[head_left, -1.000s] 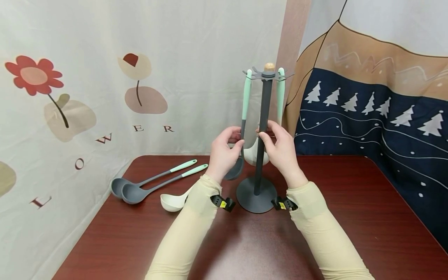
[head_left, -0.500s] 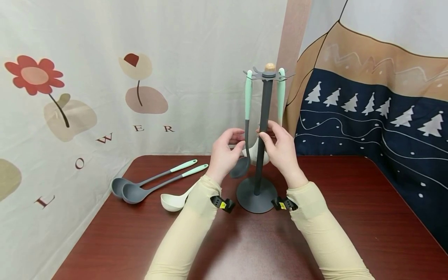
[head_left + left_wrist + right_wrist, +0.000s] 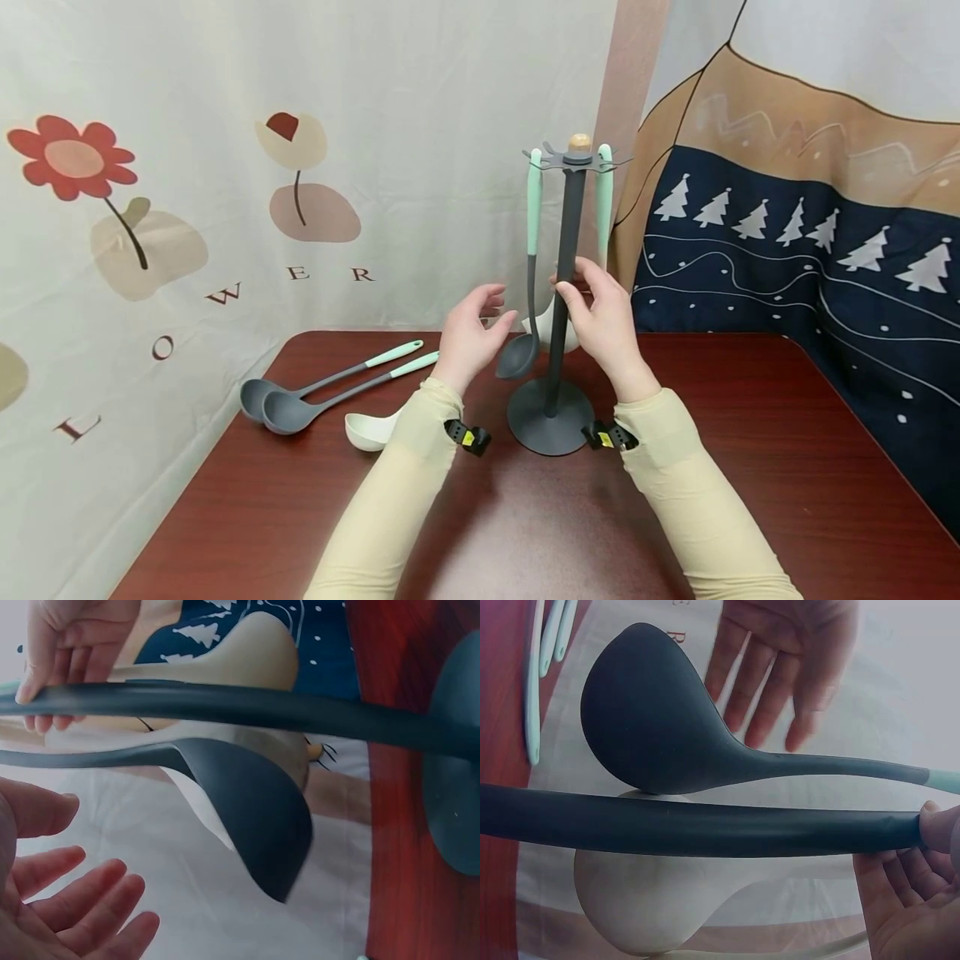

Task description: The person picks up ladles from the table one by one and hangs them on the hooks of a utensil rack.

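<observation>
A dark utensil stand (image 3: 568, 242) with a round base and a hooked top stands upright on the table. My right hand (image 3: 600, 321) grips its pole at mid-height, thumb in front. From a hook on the stand's left hangs a grey ladle (image 3: 517, 357) with a mint handle. Just left of that ladle is my left hand (image 3: 471, 335), fingers loosely bent and apart from it; the left wrist view shows the gap beside the grey ladle (image 3: 247, 802). Behind the pole hangs a white ladle (image 3: 645, 900); a mint handle (image 3: 604, 200) shows at the stand's right, its lower part hidden by my right hand.
On the table's left lie two grey ladles (image 3: 296, 410) with mint handles, side by side. A white ladle (image 3: 371, 431) lies nearer, its handle hidden behind my left forearm. Printed curtains (image 3: 420, 167) hang behind the red-brown table (image 3: 720, 433).
My left hand has let go of the grey ladle and drawn back to the left. The ladle has swung right, toward the pole, and hangs free. My right hand stays on the pole.
</observation>
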`<state>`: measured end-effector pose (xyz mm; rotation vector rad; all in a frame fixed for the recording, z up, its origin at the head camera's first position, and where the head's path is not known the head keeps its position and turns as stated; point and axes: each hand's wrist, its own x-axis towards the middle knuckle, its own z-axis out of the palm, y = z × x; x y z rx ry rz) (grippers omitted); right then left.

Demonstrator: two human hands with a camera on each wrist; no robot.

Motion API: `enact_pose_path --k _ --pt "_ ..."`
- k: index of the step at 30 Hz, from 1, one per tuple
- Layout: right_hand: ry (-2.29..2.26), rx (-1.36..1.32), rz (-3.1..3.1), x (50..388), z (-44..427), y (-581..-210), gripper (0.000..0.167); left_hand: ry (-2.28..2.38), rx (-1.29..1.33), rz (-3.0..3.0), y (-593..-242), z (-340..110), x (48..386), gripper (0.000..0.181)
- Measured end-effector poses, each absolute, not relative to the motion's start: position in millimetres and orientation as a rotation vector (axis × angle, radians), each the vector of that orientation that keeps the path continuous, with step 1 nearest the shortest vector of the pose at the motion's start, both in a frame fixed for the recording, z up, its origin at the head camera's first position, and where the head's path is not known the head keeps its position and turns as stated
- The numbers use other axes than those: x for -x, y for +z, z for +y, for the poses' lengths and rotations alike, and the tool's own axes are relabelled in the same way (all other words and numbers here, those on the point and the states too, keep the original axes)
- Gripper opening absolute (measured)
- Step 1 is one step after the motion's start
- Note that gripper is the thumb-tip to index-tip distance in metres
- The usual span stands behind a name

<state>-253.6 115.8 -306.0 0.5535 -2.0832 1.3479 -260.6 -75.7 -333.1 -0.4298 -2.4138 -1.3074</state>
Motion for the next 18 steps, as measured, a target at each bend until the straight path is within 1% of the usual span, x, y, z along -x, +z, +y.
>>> enact_pose_path --k 7,18 --pt "1.349 -0.547 -2.092 253.6 115.7 -306.2 0.019 -1.253 0.325 -2.493 -342.4 -79.5 263.9 0.048" --pt "1.355 -0.543 -2.096 253.5 115.3 -305.8 0.019 -1.189 0.279 -2.594 -356.3 -92.1 270.3 0.062"
